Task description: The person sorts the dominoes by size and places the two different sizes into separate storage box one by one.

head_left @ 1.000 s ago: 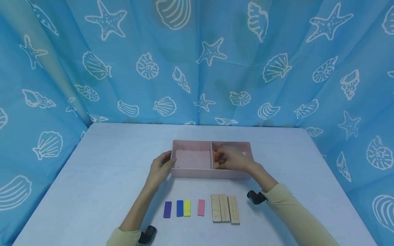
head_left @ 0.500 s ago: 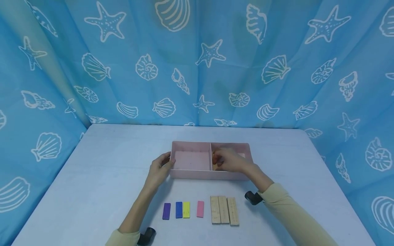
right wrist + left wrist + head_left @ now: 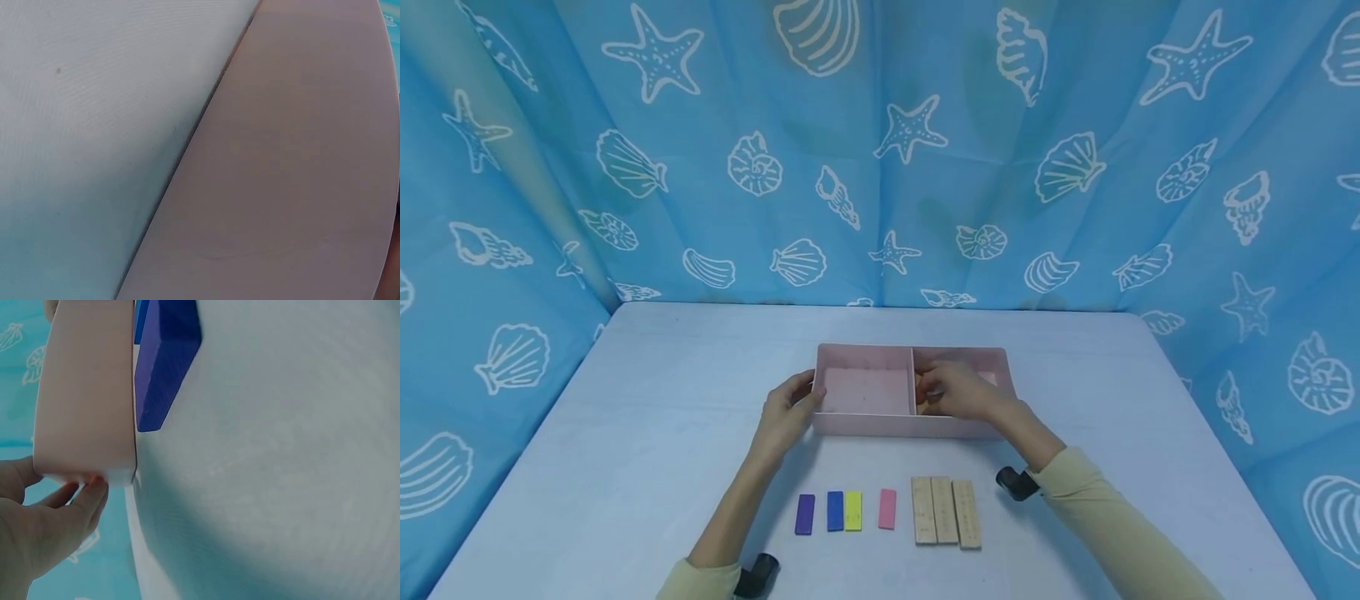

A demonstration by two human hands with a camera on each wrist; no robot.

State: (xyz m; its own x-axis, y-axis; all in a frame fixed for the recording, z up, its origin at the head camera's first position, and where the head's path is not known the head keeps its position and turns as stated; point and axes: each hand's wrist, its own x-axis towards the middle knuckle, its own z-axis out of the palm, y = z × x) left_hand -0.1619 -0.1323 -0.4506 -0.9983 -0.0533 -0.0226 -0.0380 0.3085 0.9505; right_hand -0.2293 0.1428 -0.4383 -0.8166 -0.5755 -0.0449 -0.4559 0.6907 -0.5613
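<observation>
A pink two-compartment box (image 3: 863, 427) stands mid-table. My left hand (image 3: 787, 414) grips its left end, thumb at the near side and fingers behind; in the left wrist view, the fingertips (image 3: 97, 482) lie against the box's end wall (image 3: 87, 394). My right hand (image 3: 962, 392) reaches into the right compartment with curled fingers, close to the divider. A tan wooden block (image 3: 923, 408) shows partly below those fingers, mostly hidden by them. The right wrist view is filled by the box's outer wall (image 3: 294, 150), with only a sliver of hand at the edge.
Before the box lie purple (image 3: 804, 514), blue (image 3: 836, 511), yellow (image 3: 853, 511) and pink (image 3: 887, 509) small blocks. To their right are three longer wooden planks (image 3: 944, 511) side by side. A blue shell-print curtain (image 3: 880, 167) hangs behind the white table (image 3: 685, 400).
My right hand stays in the right compartment with small finger movements; less of the tan wooden block shows now. The left hand keeps its grip on the box. The head view shifts slightly.
</observation>
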